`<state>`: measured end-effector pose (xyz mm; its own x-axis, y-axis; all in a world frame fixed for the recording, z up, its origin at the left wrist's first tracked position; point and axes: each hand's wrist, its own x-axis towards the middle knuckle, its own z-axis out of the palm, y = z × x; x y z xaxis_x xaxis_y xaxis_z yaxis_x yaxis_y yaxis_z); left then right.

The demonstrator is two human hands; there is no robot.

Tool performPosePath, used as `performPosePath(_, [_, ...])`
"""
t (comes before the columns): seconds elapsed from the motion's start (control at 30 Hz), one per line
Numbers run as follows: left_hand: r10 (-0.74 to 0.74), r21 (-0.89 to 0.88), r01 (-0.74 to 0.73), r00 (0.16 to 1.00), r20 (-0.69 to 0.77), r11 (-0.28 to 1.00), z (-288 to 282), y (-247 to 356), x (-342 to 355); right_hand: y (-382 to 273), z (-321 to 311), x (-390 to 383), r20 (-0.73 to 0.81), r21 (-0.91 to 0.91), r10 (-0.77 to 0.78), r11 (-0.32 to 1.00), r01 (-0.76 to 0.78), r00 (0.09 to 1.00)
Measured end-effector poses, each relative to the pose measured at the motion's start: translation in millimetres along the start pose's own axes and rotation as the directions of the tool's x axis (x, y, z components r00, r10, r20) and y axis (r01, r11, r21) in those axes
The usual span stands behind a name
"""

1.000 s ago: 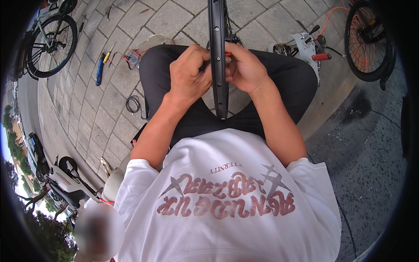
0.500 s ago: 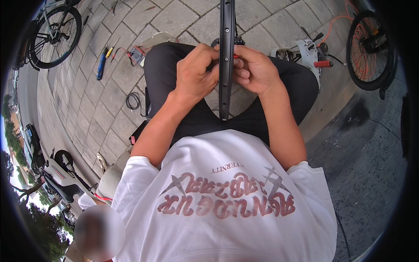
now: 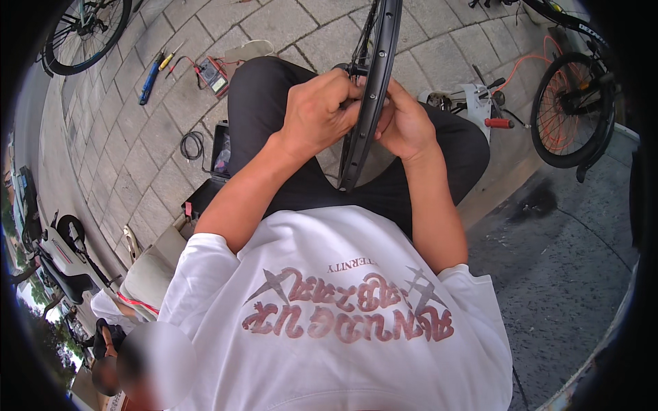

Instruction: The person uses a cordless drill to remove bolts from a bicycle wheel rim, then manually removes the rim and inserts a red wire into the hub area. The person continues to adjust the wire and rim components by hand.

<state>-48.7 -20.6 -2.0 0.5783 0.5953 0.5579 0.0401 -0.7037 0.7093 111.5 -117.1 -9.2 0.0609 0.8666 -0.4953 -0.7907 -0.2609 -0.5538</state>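
Between my dark-trousered legs I have a bicycle wheel with a black rim, its top leaning right. Spokes and a black hub show on its left side. My left hand is closed at the wheel's left side, thumb and bent forefinger against the spokes, fingertips partly hidden. Opposite it, my right hand has its fingers curled in by the rim; what they grip is hidden behind it.
Blue and yellow tools, a multimeter, coiled cable and black case lie left. Right are metal parts, a red handle and bicycle with orange cord. Other people and scooter are lower left.
The wheel has tilted, top to the right, showing more spokes and hub. Both hands moved with it. The small red item at my right fingers is out of sight. The view has shifted slightly.
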Motion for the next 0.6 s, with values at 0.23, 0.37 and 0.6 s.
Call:
performPosePath(0.23, [-0.021,0.006,0.021,0.999,0.038,1.0,1,-2,-4,8,8,3,0.001,-0.017,-0.104,0.994,0.104,0.995])
performPosePath(0.37, [-0.066,-0.032,0.068,0.996,0.055,0.997,-1,1,-7,9,6,10,-0.034,-0.023,-0.08,0.997,0.08,0.996])
performPosePath(0.6, [-0.014,0.022,0.014,1.0,0.007,1.0,-2,3,-7,3,7,7,-0.037,-0.032,-0.009,0.999,0.008,0.999])
